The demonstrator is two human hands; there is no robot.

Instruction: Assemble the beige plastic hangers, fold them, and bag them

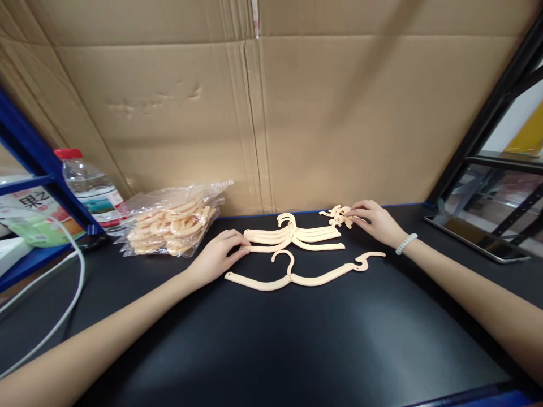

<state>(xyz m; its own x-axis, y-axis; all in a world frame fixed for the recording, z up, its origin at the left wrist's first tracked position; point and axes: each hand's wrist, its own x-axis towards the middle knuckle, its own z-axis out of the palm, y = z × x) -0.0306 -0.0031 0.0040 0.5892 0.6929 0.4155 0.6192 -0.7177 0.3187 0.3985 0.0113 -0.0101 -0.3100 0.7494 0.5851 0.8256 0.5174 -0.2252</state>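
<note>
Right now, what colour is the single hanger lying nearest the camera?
Pale cream; the hanger shows best in the head view, against the black table.

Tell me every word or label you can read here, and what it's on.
"果之": packet on the blue shelf, far left.
Water bottle label: too small to read.
Tape on the cardboard, top: red marks, blurred.
Hangers: no writing visible.

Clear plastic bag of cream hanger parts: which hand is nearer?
Left. The left hand sits just right of the clear plastic bag; the right hand is farther right, touching small cream pieces.
</note>
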